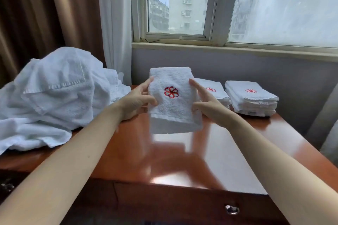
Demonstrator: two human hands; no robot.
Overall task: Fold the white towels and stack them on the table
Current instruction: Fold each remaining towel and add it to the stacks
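A folded white towel (173, 111) with a red flower emblem hangs in the air above the glossy wooden table (228, 155). My left hand (136, 101) grips its left edge, thumb on the front. My right hand (206, 104) holds its right edge, index finger stretched up along the side. Behind the held towel lies a folded towel pile (216, 92), partly hidden. Further right stands a taller stack of folded towels (251, 101) with the same emblem on top. A heap of unfolded white towels (53, 97) covers the table's left side.
A window and grey wall close off the far side of the table. Brown and white curtains hang at the back left. A chair back (323, 120) stands at the right. A drawer knob (232, 209) shows on the table's front.
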